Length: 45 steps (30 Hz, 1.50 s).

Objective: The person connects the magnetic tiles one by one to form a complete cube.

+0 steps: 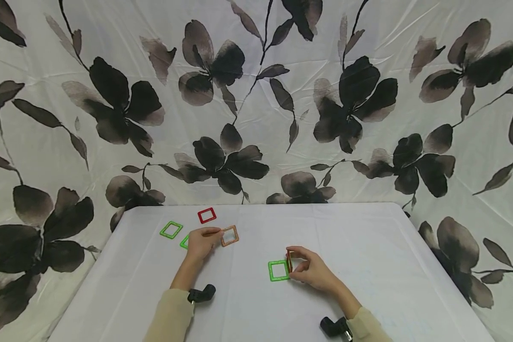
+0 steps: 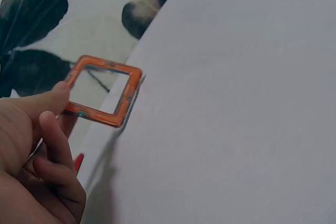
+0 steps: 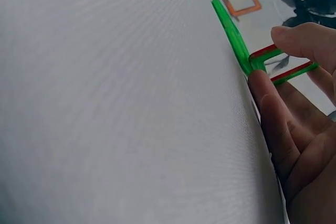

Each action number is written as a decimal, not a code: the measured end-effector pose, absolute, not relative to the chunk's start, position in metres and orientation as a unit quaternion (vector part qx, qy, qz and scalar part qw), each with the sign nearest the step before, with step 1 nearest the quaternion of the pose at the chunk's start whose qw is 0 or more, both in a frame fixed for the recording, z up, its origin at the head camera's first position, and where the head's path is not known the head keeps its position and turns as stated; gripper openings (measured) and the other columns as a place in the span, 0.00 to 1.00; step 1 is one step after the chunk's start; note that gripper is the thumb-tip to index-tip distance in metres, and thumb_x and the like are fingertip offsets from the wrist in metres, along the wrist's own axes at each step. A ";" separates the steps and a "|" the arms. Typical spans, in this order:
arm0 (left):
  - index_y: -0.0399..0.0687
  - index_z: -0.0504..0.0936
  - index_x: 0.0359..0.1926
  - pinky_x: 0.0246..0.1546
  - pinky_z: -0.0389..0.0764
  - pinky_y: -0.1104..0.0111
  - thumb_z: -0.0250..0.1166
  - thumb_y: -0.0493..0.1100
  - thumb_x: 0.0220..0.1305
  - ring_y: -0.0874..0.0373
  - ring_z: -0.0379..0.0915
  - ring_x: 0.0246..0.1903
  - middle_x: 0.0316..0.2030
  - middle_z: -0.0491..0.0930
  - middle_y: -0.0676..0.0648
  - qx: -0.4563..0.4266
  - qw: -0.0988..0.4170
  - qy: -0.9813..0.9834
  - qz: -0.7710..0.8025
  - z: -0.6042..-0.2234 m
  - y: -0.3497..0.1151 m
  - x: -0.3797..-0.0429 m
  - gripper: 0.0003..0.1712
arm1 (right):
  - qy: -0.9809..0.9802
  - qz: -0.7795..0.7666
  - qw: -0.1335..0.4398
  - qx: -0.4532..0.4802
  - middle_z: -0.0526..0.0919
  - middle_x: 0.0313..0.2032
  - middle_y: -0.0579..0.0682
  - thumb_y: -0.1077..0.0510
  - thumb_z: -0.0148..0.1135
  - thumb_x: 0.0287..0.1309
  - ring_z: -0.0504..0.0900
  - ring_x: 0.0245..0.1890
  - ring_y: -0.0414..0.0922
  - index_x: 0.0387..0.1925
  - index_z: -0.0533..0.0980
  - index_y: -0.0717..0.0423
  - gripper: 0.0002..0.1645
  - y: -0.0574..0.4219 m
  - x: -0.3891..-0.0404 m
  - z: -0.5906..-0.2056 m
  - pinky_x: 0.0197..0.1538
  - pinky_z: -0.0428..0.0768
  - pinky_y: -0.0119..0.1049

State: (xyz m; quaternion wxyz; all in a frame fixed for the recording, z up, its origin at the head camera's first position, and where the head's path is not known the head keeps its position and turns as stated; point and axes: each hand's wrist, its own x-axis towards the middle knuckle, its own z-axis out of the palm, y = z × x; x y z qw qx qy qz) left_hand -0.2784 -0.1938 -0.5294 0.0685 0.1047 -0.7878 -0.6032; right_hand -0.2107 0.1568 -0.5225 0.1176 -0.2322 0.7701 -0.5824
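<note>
My left hand (image 1: 201, 243) pinches an orange square frame-shaped magnetic tile (image 2: 128, 97) by one edge, thumb on its face. In the left wrist view this tile is tilted and seems lifted off the tabletop. My right hand (image 1: 315, 271) grips an upright pair of square tiles, a red tile (image 3: 265, 52) against a green one (image 3: 296, 73), between thumb and fingers. The pair stands at the right edge of a green square tile (image 1: 270, 270) lying flat on the table. Some of the pair is hidden by the fingers.
Left of centre on the white table (image 1: 367, 237) lie a red square tile (image 1: 200, 218), a green square tile (image 1: 166, 235) and another green tile (image 1: 183, 243) partly covered by the left hand. A flower-patterned cloth (image 1: 282, 180) hangs behind the table's far edge.
</note>
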 end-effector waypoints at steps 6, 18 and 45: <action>0.36 0.87 0.36 0.21 0.75 0.71 0.75 0.39 0.54 0.58 0.74 0.22 0.31 0.84 0.44 0.069 0.081 -0.777 -0.620 -0.521 -0.169 -0.267 0.11 | 0.764 -0.591 0.123 -0.229 0.74 0.56 0.65 0.70 0.71 0.50 0.83 0.29 0.47 0.67 0.64 0.62 0.43 0.159 -0.218 -0.541 0.25 0.77 0.31; 0.40 0.88 0.33 0.23 0.78 0.65 0.75 0.38 0.53 0.51 0.78 0.23 0.31 0.85 0.47 -0.015 0.040 -0.785 -0.617 -0.518 -0.120 -0.248 0.07 | 0.764 -0.591 0.125 -0.228 0.74 0.57 0.64 0.69 0.71 0.49 0.83 0.29 0.45 0.67 0.64 0.62 0.43 0.162 -0.221 -0.543 0.26 0.77 0.31; 0.43 0.88 0.34 0.17 0.73 0.70 0.74 0.39 0.54 0.57 0.77 0.19 0.32 0.85 0.49 -0.067 0.001 -0.792 -0.607 -0.529 -0.087 -0.235 0.06 | 0.765 -0.591 0.123 -0.224 0.75 0.55 0.63 0.68 0.72 0.50 0.83 0.30 0.45 0.67 0.66 0.58 0.42 0.161 -0.220 -0.545 0.27 0.78 0.32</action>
